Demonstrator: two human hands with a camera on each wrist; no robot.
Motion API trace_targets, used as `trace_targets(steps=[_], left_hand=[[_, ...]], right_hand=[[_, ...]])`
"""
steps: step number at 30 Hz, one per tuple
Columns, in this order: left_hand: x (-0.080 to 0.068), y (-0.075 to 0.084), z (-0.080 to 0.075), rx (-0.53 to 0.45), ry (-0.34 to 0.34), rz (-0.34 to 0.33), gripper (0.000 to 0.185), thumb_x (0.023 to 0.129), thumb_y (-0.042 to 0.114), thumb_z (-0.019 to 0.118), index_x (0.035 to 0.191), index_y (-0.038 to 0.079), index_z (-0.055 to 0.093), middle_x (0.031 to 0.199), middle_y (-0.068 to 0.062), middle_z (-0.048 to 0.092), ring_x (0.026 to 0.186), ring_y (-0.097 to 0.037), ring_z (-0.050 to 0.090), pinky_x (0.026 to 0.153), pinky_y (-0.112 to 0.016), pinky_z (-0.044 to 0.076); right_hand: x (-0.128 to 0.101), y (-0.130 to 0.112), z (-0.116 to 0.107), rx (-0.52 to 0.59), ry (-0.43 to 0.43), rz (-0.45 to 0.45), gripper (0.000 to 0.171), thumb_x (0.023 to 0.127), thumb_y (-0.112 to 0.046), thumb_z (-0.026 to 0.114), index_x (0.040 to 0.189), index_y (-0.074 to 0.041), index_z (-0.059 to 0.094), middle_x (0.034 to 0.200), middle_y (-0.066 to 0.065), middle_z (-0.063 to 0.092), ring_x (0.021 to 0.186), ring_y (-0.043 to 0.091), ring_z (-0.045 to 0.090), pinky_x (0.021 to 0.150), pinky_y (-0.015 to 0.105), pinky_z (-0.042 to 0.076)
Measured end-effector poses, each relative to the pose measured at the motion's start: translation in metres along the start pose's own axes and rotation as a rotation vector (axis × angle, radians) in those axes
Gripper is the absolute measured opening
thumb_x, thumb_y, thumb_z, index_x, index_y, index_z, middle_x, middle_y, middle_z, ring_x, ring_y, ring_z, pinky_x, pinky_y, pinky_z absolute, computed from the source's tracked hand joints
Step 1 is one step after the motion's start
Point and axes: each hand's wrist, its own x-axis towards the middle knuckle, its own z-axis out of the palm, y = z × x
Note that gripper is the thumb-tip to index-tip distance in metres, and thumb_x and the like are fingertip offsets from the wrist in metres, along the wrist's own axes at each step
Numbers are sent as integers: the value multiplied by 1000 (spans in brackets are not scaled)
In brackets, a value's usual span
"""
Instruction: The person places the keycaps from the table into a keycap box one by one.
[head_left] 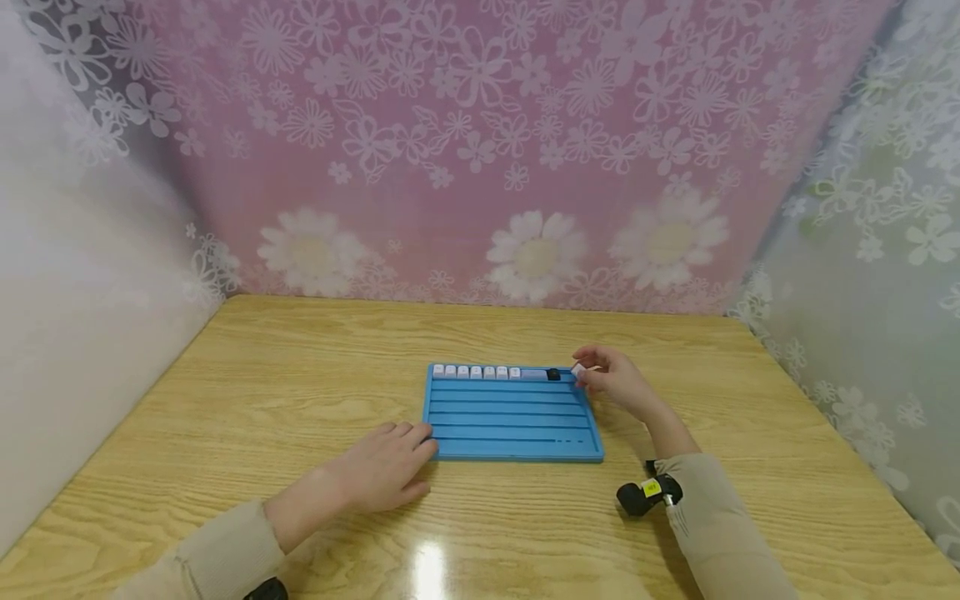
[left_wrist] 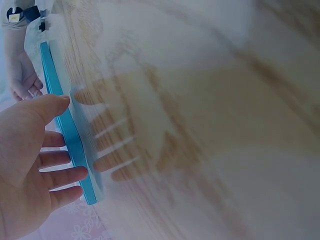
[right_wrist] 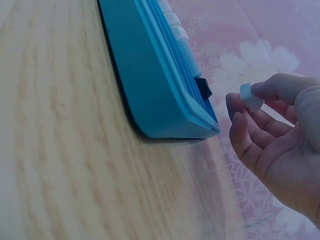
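- Head view: left hand (head_left: 386, 471) lies flat on the table (head_left: 247, 392), fingers straight, touching the blue tray (head_left: 513, 425); right hand (head_left: 617, 382) pinches a white keycap (head_left: 578, 370) at the tray's far right corner.
- Left wrist view: relaxed fingers (left_wrist: 62, 177) rest against the tray's edge; grip holds nothing.
- Right wrist view: thumb and forefinger grip the keycap just beside the tray.

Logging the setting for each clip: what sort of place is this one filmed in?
Probably a small staged recording booth, not a home or workshop: a wooden table closed in on three sides by flower-print curtains, with only a blue tray of keycaps on it.
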Motion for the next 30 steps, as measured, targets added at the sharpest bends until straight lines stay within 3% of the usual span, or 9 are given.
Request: trace_targets(steps=[13,30], left_hand=[[0,0,0,-6,11,-1,41,90,39,56,115,7,52,119,-8,49,107,-24,50,92,-41,44],[1,3,-3,3,-22,-13,43,90,39,55,117,6,53,117,-8,49,105,-22,50,91,-39,44]], right_hand=[[2,0,-2,2,17,-10,33,91,-9,58,118,9,51,108,23,56,90,29,57,76,43,51],[6,5,-5,-163,33,33,32,89,-11,61,116,4,55,109,18,57,94,28,56,77,40,50]])
